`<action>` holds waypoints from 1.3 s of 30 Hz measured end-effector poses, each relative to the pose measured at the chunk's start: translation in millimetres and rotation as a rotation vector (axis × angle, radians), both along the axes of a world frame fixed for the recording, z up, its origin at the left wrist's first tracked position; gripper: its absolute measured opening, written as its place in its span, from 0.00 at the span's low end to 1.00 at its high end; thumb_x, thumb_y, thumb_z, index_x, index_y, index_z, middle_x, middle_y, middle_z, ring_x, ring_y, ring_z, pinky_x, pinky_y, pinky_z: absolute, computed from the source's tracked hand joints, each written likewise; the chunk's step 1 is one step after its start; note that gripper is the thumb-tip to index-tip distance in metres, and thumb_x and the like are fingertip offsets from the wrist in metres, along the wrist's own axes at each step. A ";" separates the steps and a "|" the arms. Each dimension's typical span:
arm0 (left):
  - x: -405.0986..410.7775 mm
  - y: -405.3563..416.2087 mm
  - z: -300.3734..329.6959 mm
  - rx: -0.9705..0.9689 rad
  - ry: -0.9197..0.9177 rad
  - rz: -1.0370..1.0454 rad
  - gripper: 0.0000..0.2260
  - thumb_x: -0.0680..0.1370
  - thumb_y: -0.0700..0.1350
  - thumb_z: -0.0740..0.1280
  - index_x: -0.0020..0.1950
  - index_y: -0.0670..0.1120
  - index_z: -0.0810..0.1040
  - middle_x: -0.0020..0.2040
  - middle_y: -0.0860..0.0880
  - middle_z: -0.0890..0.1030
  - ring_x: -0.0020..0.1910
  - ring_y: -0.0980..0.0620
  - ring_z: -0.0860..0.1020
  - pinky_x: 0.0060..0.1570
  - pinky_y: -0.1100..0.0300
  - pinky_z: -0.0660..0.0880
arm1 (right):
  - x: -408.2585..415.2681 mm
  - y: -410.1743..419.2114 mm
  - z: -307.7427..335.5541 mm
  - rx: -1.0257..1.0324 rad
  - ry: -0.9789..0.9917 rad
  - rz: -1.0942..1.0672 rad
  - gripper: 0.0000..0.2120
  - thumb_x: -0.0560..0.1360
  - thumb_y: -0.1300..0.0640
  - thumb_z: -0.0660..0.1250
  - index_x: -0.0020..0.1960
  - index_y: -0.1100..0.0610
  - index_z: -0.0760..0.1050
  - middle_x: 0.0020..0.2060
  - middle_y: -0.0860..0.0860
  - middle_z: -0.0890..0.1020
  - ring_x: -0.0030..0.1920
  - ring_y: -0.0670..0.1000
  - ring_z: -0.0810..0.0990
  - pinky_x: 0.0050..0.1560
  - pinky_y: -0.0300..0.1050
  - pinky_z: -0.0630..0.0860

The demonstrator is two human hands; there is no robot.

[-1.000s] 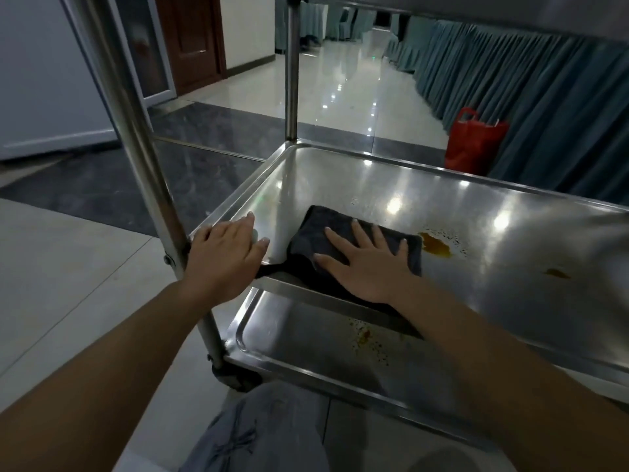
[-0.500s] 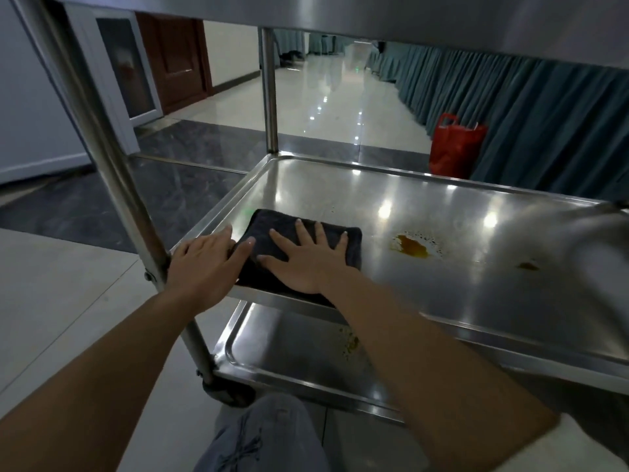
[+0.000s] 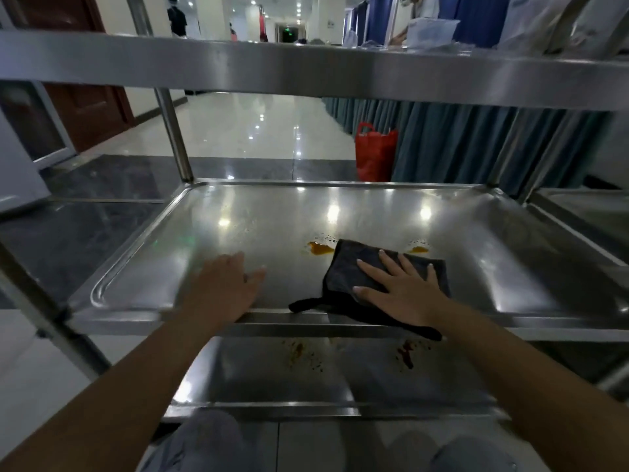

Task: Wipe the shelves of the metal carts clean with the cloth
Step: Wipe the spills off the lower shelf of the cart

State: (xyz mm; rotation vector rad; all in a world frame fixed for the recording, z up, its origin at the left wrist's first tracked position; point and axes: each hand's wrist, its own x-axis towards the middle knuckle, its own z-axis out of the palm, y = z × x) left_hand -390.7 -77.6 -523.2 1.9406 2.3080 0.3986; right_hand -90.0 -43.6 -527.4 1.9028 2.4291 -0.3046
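A dark folded cloth (image 3: 347, 270) lies on the middle shelf (image 3: 258, 216) of the metal cart, near its front edge. My right hand (image 3: 398, 289) presses flat on the cloth with fingers spread. An orange stain (image 3: 320, 248) sits just left of the cloth's far corner, and a smaller orange stain (image 3: 418, 249) lies beyond it on the right. My left hand (image 3: 226, 284) rests flat on the shelf at the front rim, apart from the cloth. The bottom shelf (image 3: 340, 379) carries brown specks (image 3: 296, 350) and a red smear (image 3: 406, 352).
The top shelf (image 3: 306, 66) spans above the work area. Upright posts stand at the back left (image 3: 175, 137) and front left (image 3: 44, 311). A red bag (image 3: 374, 153) stands on the floor beyond, beside teal curtains (image 3: 476, 141). A second cart (image 3: 585, 212) adjoins on the right. My knees show below.
My right hand has slid the cloth from the shelf's left front corner rightward to the middle, beside the orange stain. My left hand moved right along the front rim. The view rose.
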 end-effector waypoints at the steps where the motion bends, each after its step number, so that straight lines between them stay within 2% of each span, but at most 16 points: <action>1: 12.3 2.4 -1.0 0.011 -0.045 -0.027 0.26 0.79 0.62 0.52 0.70 0.48 0.67 0.69 0.43 0.71 0.67 0.41 0.68 0.65 0.47 0.64 | 2.3 0.6 -0.7 0.004 -0.009 -0.018 0.35 0.66 0.21 0.38 0.71 0.27 0.40 0.77 0.44 0.39 0.76 0.55 0.37 0.67 0.70 0.32; 3: 31.5 3.8 -3.2 0.043 -0.080 -0.050 0.24 0.80 0.59 0.51 0.70 0.46 0.68 0.68 0.42 0.71 0.67 0.41 0.68 0.65 0.47 0.64 | -7.5 2.7 -0.8 0.009 -0.012 -0.015 0.33 0.68 0.23 0.40 0.72 0.29 0.40 0.77 0.46 0.39 0.76 0.58 0.36 0.66 0.71 0.31; 6: 40.8 5.1 -11.7 0.043 0.058 -0.035 0.20 0.82 0.54 0.49 0.68 0.48 0.70 0.68 0.45 0.71 0.65 0.42 0.68 0.64 0.49 0.65 | -48.1 6.2 0.4 0.011 0.004 0.098 0.32 0.71 0.26 0.43 0.73 0.31 0.42 0.77 0.47 0.39 0.76 0.59 0.35 0.65 0.73 0.30; 9: 31.0 5.8 -17.1 0.038 -0.020 -0.009 0.20 0.83 0.50 0.47 0.70 0.46 0.67 0.69 0.44 0.69 0.66 0.43 0.67 0.66 0.51 0.63 | -88.7 7.6 -0.2 0.018 0.003 0.220 0.31 0.73 0.28 0.44 0.74 0.33 0.43 0.78 0.48 0.40 0.76 0.60 0.35 0.64 0.74 0.29; 12: 26.6 7.9 -14.9 0.131 -0.066 -0.004 0.18 0.82 0.52 0.54 0.61 0.43 0.75 0.60 0.41 0.77 0.60 0.41 0.72 0.61 0.47 0.67 | -88.6 10.2 -3.2 0.046 0.013 0.278 0.31 0.73 0.28 0.43 0.74 0.32 0.44 0.78 0.46 0.41 0.76 0.58 0.37 0.64 0.73 0.29; 15: 31.9 9.7 -16.0 0.163 0.004 -0.015 0.15 0.79 0.54 0.59 0.49 0.44 0.76 0.52 0.42 0.79 0.52 0.41 0.74 0.54 0.48 0.70 | -48.9 15.7 -5.5 0.074 0.043 0.282 0.30 0.73 0.28 0.43 0.74 0.31 0.44 0.78 0.45 0.43 0.77 0.56 0.38 0.65 0.71 0.29; 23: 42.8 9.8 -13.8 0.152 0.088 -0.051 0.16 0.79 0.57 0.59 0.47 0.45 0.76 0.50 0.43 0.78 0.52 0.42 0.74 0.53 0.49 0.70 | 118.4 23.2 -6.8 0.062 0.005 -0.054 0.31 0.69 0.26 0.42 0.71 0.27 0.43 0.77 0.43 0.42 0.77 0.54 0.40 0.67 0.71 0.34; 25: 46.6 8.9 -12.0 0.147 0.101 -0.092 0.17 0.79 0.58 0.57 0.46 0.46 0.76 0.49 0.45 0.77 0.50 0.44 0.75 0.49 0.51 0.70 | 140.6 20.2 -6.3 0.055 0.008 -0.116 0.30 0.70 0.26 0.42 0.71 0.27 0.42 0.77 0.42 0.42 0.77 0.54 0.40 0.67 0.71 0.34; 27: 48.8 7.0 -12.2 0.160 0.074 -0.100 0.18 0.79 0.59 0.56 0.48 0.46 0.77 0.49 0.46 0.78 0.49 0.46 0.75 0.50 0.51 0.70 | 145.8 18.3 -5.6 0.057 0.002 -0.147 0.29 0.71 0.27 0.43 0.71 0.27 0.43 0.78 0.43 0.43 0.77 0.54 0.41 0.67 0.71 0.34; 32: 50.5 3.3 -15.0 0.212 0.045 -0.077 0.20 0.80 0.58 0.56 0.55 0.44 0.79 0.53 0.44 0.80 0.51 0.45 0.75 0.54 0.48 0.72 | 118.5 13.2 -4.0 0.037 -0.009 -0.182 0.30 0.72 0.28 0.43 0.72 0.28 0.40 0.78 0.46 0.41 0.77 0.57 0.39 0.66 0.73 0.34; 36: 46.5 1.3 -12.1 0.180 0.000 -0.098 0.23 0.80 0.58 0.50 0.55 0.46 0.78 0.53 0.45 0.79 0.52 0.45 0.74 0.56 0.47 0.72 | 61.9 7.0 -4.7 0.042 0.008 -0.020 0.33 0.68 0.26 0.40 0.72 0.28 0.40 0.77 0.46 0.40 0.76 0.57 0.36 0.65 0.71 0.31; 39: 47.8 -0.7 -9.5 0.184 -0.018 -0.129 0.23 0.80 0.57 0.48 0.56 0.45 0.78 0.54 0.44 0.79 0.54 0.43 0.74 0.57 0.46 0.71 | 2.3 8.2 -1.0 0.041 0.019 0.128 0.32 0.71 0.28 0.42 0.73 0.31 0.42 0.78 0.47 0.41 0.76 0.58 0.36 0.64 0.72 0.30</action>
